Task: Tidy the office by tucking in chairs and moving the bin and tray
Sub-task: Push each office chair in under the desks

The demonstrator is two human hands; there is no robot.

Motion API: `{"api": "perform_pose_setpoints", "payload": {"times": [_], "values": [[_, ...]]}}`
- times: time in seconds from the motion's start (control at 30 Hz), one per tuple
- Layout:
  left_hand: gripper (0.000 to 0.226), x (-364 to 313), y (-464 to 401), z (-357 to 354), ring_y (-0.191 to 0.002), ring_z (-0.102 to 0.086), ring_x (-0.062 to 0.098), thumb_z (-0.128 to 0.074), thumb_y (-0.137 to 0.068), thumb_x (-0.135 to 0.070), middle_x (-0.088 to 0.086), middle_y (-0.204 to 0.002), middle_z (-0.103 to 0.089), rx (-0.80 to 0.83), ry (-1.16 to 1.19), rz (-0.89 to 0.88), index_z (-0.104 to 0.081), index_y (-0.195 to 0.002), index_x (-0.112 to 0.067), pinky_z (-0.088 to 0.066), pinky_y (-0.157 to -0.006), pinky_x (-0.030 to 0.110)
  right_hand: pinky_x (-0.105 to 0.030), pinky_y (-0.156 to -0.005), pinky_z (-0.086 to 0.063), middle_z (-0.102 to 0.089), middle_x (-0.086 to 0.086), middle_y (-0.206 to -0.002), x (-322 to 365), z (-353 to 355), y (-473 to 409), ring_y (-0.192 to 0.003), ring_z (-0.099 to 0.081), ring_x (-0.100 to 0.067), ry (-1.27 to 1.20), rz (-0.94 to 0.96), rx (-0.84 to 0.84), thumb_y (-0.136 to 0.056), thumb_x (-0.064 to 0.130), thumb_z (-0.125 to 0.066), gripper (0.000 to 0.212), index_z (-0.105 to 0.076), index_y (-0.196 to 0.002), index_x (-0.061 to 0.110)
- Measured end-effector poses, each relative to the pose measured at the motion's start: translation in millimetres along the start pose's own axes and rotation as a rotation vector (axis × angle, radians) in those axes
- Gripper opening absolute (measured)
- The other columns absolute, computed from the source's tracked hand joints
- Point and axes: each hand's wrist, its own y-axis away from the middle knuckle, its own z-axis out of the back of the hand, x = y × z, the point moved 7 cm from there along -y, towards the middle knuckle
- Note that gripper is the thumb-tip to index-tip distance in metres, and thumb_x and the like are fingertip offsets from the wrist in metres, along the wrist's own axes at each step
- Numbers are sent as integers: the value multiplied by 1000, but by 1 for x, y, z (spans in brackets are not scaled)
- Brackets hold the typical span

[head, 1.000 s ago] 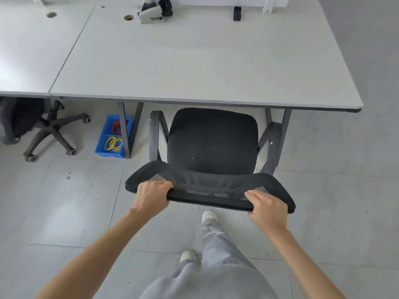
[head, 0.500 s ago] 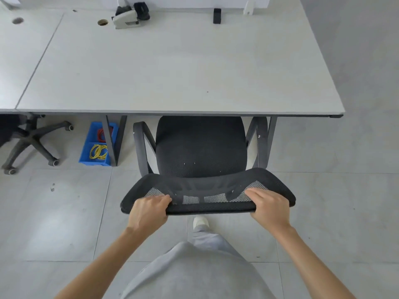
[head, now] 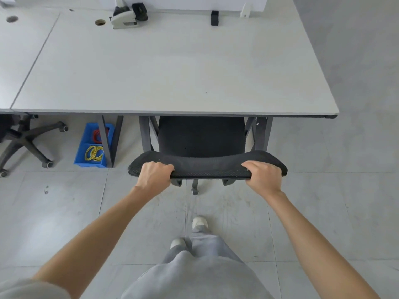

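Chair (head: 201,137) lying frame centre, seat partly under desk (head: 172,67) | left hand (head: 154,175), right hand (head: 262,175) both gripping backrest, evenly spaced | desk lying straight ahead.

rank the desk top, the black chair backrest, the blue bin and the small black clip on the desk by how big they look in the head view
1. desk top
2. black chair backrest
3. blue bin
4. small black clip

The backrest sits nearer the camera, so its lead over the bin may be overstated.

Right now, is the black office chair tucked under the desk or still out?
Partly in. The office chair has its seat front under the desk edge; its backrest, gripped by the left hand and right hand, remains outside.
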Motion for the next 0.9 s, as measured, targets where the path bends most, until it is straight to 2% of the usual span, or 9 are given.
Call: {"api": "perform_pose_setpoints", "payload": {"times": [0.07, 0.13, 0.2, 0.37, 0.47, 0.63, 0.73, 0.8, 0.9], "values": [[16, -13, 2, -4, -67, -61, 22, -47, -88, -20, 0, -79, -69, 8, -6, -27, -61, -94, -21, -42, -55, 28, -16, -48, -41, -74, 3, -74, -11, 2, -3, -62, -69, -18, -4, 5, 7, -45, 11, -56, 34, -73, -73, 16], [18, -17, 1, -5, -64, -59, 24, -48, -85, -17, 1, -77, -70, -22, 7, -35, -63, -95, -20, -32, -47, 25, -17, -47, -42, -74, 3, -74, -17, 2, -7, -61, -69, -19, 6, 3, 6, -44, 11, -55, 34, -73, -73, 16], [21, -12, -1, -2, -67, -61, 26, -47, -84, -17, 1, -78, -70, -51, -5, -35, -63, -97, -20, -25, -46, 24, -18, -47, -42, -73, 3, -73, -17, 0, -13, -61, -68, -20, 21, 8, 0, -44, 12, -56, 34, -73, -73, 16], [20, 0, -15, 1, -66, -62, 26, -49, -83, -17, 1, -74, -70, -65, -3, -40, -64, -95, -21, -37, -52, 27, -19, -46, -44, -73, 1, -71, -17, -5, -26, -59, -68, -22, 57, 23, 5, -38, 5, -78, 38, -73, -75, 14], [19, 9, -32, 4, -64, -61, 23, -49, -85, -19, -1, -71, -68, -61, 11, -9, -63, -96, -24, -49, -57, 28, -19, -45, -42, -72, 2, -69, -18, -8, -40, -57, -66, -22, 73, -6, 40, -37, 6, -79, 39, -72, -74, 15], [21, 22, -63, 22, -70, -61, 25, -47, -88, -20, 1, -77, -69, -83, -2, -8, -62, -101, -24, -45, -59, 28, -18, -47, -34, -71, 1, -67, -20, -15, -70, -55, -65, -22, 75, -43, 59, -37, 7, -82, 39, -71, -74, 14], [23, 35, -83, 36, -73, -61, 28, -47, -87, -18, 4, -79, -69, -86, 14, 1, -64, -102, -24, -39, -59, 28, -19, -50, -31, -71, -2, -75, -19, -20, -91, -66, -66, -24, 58, -89, 60, -49, 4, -78, 36, -72, -83, 12], [27, 45, -96, 45, -77, -61, 30, -47, -86, -16, 6, -82, -69, -76, 35, 13, -64, -105, -25, -36, -61, 28, -23, -55, -34, -71, -3, -90, -16, -30, -104, -81, -64, -26, 52, -122, 116, -64, 5, -67, 33, -69, -97, 11], [32, 52, -116, 55, -82, -61, 31, -48, -86, -16, 8, -87, -70, -76, 44, 29, -61, -113, -26, -37, -65, 29, -26, -59, -43, -69, -4, -95, -21, -38, -120, -86, -62, -26, 52, -129, 139, -70, 7, -62, 30, -67, -99, 11]]}}
